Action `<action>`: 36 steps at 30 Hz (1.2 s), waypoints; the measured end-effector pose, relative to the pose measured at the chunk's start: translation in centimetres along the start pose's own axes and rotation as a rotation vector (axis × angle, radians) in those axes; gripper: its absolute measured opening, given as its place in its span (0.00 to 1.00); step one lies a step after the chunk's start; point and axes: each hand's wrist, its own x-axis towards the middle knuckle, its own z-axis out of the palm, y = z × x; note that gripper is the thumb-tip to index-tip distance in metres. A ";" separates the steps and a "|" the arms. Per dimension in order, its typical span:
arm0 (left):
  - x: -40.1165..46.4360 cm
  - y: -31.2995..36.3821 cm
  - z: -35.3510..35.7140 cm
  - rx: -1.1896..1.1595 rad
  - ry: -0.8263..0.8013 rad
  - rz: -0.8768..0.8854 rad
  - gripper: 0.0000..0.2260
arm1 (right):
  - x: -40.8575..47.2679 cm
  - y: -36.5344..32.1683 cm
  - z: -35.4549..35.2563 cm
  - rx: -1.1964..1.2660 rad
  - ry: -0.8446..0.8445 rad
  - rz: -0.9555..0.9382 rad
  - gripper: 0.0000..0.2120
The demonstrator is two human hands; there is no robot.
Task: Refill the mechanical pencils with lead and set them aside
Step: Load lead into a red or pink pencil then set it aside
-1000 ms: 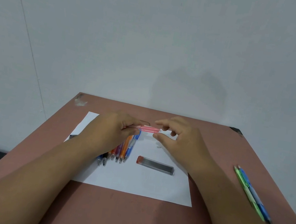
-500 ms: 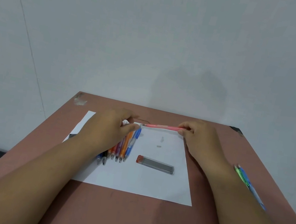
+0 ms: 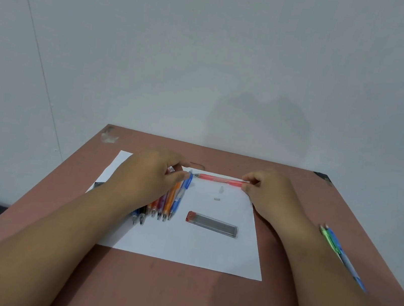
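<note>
Right hand (image 3: 266,189) grip pinching pink pencil (image 3: 220,180) end, left hand (image 3: 152,174) grip curled, contents unclear

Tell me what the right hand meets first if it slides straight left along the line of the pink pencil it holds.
Likely the left hand: the pink pencil in the right hand points at its fingertips, a small gap apart. Depth is uncertain.

We find open paper (image 3: 181,244) in front of the lead case (image 3: 212,224), and between that case and the red pencil (image 3: 220,180), broken only by two small white bits (image 3: 217,199). The pencil row (image 3: 167,200) blocks the left side. Two pencils (image 3: 334,246) lie along the table's (image 3: 173,293) right edge.
</note>
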 end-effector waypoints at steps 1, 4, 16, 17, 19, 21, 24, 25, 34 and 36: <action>0.0 0.0 0.0 0.000 -0.003 -0.005 0.11 | -0.1 -0.2 -0.1 0.004 0.018 -0.014 0.06; 0.0 0.0 0.0 0.008 -0.005 -0.010 0.11 | -0.5 -1.6 -0.6 0.054 0.057 -0.106 0.04; 0.1 0.2 -0.1 0.032 -0.011 -0.024 0.12 | -3.5 -5.3 -1.9 -0.058 -0.491 -0.279 0.16; 0.1 0.2 -0.1 0.024 -0.009 -0.023 0.11 | -3.5 -5.3 -1.9 -0.055 -0.488 -0.289 0.13; 0.0 0.2 -0.1 -0.003 -0.008 -0.021 0.10 | -3.5 -5.4 -1.8 -0.032 -0.471 -0.280 0.08; -0.1 0.3 -0.2 -0.077 -0.006 -0.012 0.10 | -3.6 -5.6 -1.6 0.036 -0.405 -0.237 0.06; -0.5 0.7 -0.5 -0.333 -0.032 -0.005 0.07 | -3.7 -5.7 -1.4 0.239 -0.266 -0.153 0.05; -0.6 0.9 -0.6 -0.419 -0.054 -0.003 0.08 | -3.7 -5.7 -1.3 0.312 -0.232 -0.126 0.05; -0.7 1.6 -0.7 -0.660 -0.100 -0.031 0.08 | -3.7 -6.2 -0.8 0.655 -0.234 -0.029 0.06; -0.8 1.7 -0.7 -0.658 -0.087 -0.049 0.08 | -3.6 -6.1 -0.9 0.664 -0.238 -0.029 0.06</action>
